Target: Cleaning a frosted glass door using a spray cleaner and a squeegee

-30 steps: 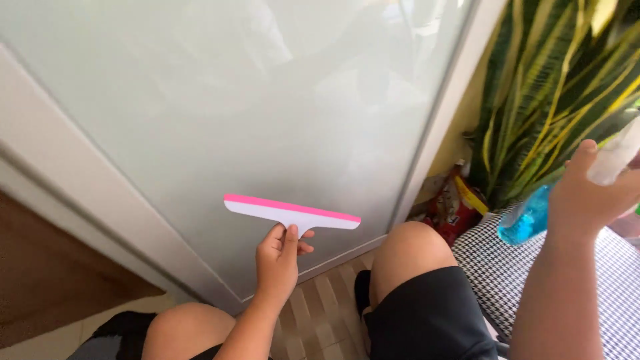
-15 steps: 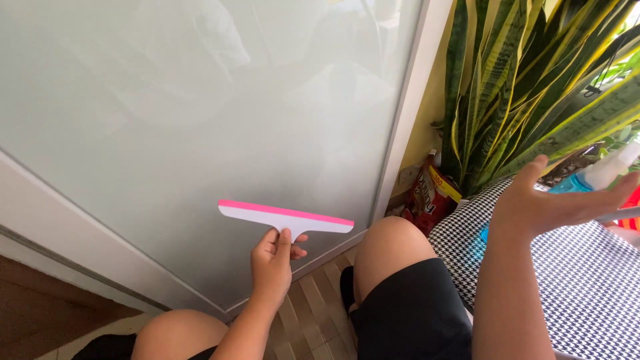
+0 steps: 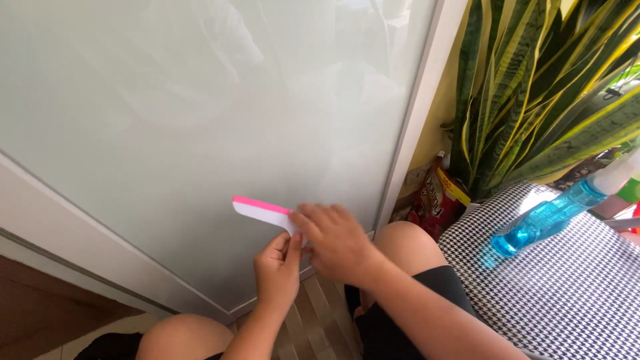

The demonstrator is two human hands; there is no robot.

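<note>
L hand (image 3: 279, 272) gripping pink-white squeegee (image 3: 261, 211) – R hand (image 3: 337, 241) loosely curled over blade, on frosted glass (image 3: 200, 120)

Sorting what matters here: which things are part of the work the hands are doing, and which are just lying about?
In use:
- pink and white squeegee, held by the left hand, touched by the right hand
- frosted glass panel

Lying about:
- blue spray bottle on the checked cushion
- striped-leaf plant
- red snack bag

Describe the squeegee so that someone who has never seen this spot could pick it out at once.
Start at the big frosted glass door filling the left of the view. Near its lower edge, both hands meet: the left hand holds the squeegee from below, the right hand covers its right end. It is the only pink-edged white strip against the pale glass.
</note>
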